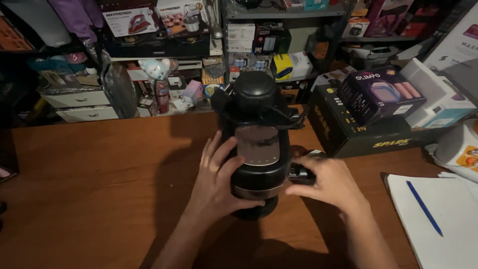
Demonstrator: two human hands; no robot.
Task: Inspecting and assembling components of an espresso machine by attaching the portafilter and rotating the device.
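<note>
A black coffee machine (257, 133) with a round top cap and a glossy front panel stands on the brown wooden table (99, 184). My left hand (215, 180) wraps the machine's left side, thumb under its lower front. On the right, my right hand (326, 183) grips a black part (300, 174) sticking out of the machine's side, perhaps a handle; I cannot tell exactly.
A large black carton (358, 132) sits at the right with a dark appliance box (379, 93) and a white box (434, 94) on it. A white notebook (438, 234) with a blue pen (423, 207) lies at the front right. Cluttered shelves of boxed goods (164, 55) line the back.
</note>
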